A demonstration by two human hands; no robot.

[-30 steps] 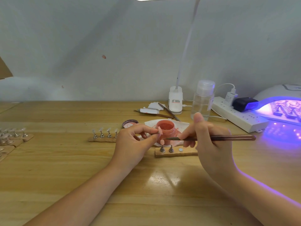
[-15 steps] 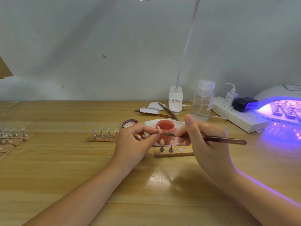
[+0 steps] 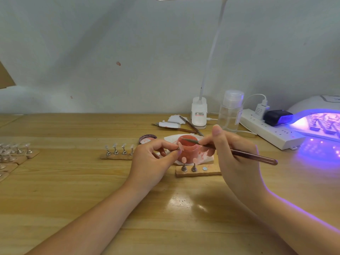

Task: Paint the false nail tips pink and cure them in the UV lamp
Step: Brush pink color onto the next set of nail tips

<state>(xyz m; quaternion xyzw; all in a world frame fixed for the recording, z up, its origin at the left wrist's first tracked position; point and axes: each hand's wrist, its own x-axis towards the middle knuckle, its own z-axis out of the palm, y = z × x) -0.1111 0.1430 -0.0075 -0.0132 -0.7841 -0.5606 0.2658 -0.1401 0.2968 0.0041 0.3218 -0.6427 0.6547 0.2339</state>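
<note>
There is only one view, from a camera on the person's head. It looks forward and a little down over the wooden bench (image 3: 55, 208) toward the grey wall (image 3: 110, 43) behind its far edge. The lens is wide, so the bench edge looks bent. Both forearms enter from the near edge, and the hands are close to the camera, near the middle. The right side reaches the lit UV lamp (image 3: 316, 107).

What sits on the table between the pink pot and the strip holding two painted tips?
In the head view, only the near edge of the white dish under the pink pot lies between it and the strip, then bare table.
</note>
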